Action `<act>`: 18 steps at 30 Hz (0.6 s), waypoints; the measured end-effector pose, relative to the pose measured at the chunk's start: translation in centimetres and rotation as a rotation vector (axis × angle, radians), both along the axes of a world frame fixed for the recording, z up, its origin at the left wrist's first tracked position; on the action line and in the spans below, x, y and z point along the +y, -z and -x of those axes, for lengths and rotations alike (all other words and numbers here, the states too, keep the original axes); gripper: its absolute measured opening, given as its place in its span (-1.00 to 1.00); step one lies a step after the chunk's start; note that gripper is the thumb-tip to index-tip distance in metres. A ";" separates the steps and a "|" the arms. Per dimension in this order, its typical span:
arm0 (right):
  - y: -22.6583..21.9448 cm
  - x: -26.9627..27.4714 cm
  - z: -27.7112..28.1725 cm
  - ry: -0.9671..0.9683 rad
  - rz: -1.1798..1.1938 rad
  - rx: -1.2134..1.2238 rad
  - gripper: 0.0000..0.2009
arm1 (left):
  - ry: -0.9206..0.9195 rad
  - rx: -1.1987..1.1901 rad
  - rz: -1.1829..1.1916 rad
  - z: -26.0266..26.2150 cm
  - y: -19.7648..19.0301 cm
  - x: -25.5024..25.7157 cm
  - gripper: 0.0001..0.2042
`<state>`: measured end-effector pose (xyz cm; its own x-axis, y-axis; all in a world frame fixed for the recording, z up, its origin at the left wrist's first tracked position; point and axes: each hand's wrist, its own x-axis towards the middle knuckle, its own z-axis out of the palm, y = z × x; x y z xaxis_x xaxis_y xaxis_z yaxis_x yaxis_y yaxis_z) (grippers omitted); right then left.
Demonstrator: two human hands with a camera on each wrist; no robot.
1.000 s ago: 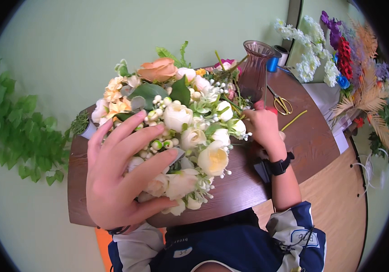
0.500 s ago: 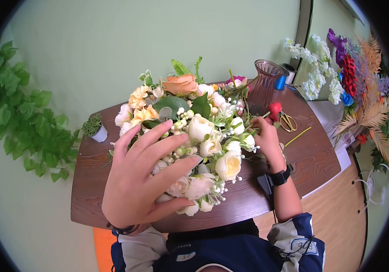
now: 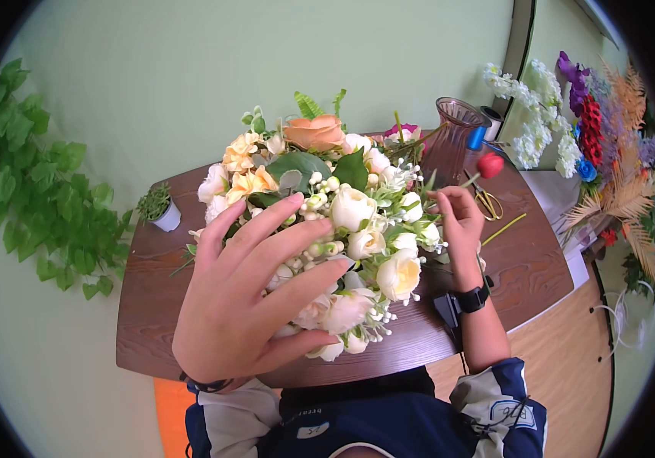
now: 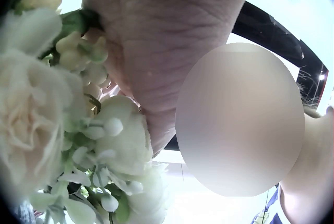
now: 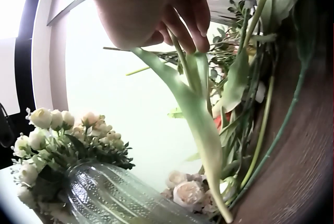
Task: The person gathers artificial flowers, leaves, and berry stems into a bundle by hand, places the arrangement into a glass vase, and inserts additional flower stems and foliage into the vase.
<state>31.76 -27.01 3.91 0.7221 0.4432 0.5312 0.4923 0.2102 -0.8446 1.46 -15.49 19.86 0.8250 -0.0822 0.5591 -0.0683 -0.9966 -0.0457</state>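
Observation:
A full bouquet of cream and white roses (image 3: 399, 275), white berries and a peach rose (image 3: 315, 132) stands in front of the person. My left hand (image 3: 247, 305) rests against its near left side, fingers spread over the blooms. In the left wrist view the palm (image 4: 162, 41) lies close beside white flowers (image 4: 122, 135). At the bouquet's right, my right hand (image 3: 458, 225) pinches the stem of a red tulip (image 3: 490, 165), its bloom pointing away to the right. Long green leaves (image 5: 195, 114) hang below the fingers in the right wrist view, where a ribbed clear glass vase (image 5: 115, 192) shows under pale flowers.
Behind the right hand stand a purple glass vase (image 3: 453, 145) and a blue spool (image 3: 477, 137). Gold-handled scissors (image 3: 489, 204) and a cut green stem (image 3: 504, 228) lie on the dark wooden table (image 3: 526, 267). A small potted plant (image 3: 161, 208) sits left.
My right hand has lifted the red tulip from beside the scissors, so its bloom shows higher and clearer. The head view has shifted; the left hand stays against the bouquet.

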 end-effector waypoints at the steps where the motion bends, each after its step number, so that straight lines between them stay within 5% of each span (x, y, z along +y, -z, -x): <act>1: -0.6 -0.4 0.5 -0.012 -0.092 0.019 -0.93 | 0.002 -0.007 0.001 0.0 0.0 0.0 -0.47; 4: -2.1 -1.0 1.6 0.017 -0.326 -0.044 -0.92 | 0.000 0.006 -0.008 0.1 0.1 0.1 -0.47; 8: -2.5 -1.8 2.8 0.060 -0.353 -0.146 -0.90 | -0.004 0.009 -0.005 -0.1 0.0 -0.1 -0.47; 12: -3.2 -1.2 3.9 0.068 -0.127 -0.672 -0.80 | 0.003 0.033 -0.016 0.2 -0.2 0.0 -0.43; 14: -2.9 -1.2 4.5 0.063 -0.117 -0.672 -0.76 | 0.000 0.060 -0.044 0.5 -0.3 0.4 -0.37; 16: -2.7 -1.3 4.7 0.010 -0.113 -0.643 -0.69 | 0.201 -0.232 0.251 0.8 0.5 1.4 -0.31; 18: -2.5 -1.4 4.9 0.019 -0.076 -0.712 -0.62 | 0.204 -0.251 0.222 1.3 0.5 2.3 -0.23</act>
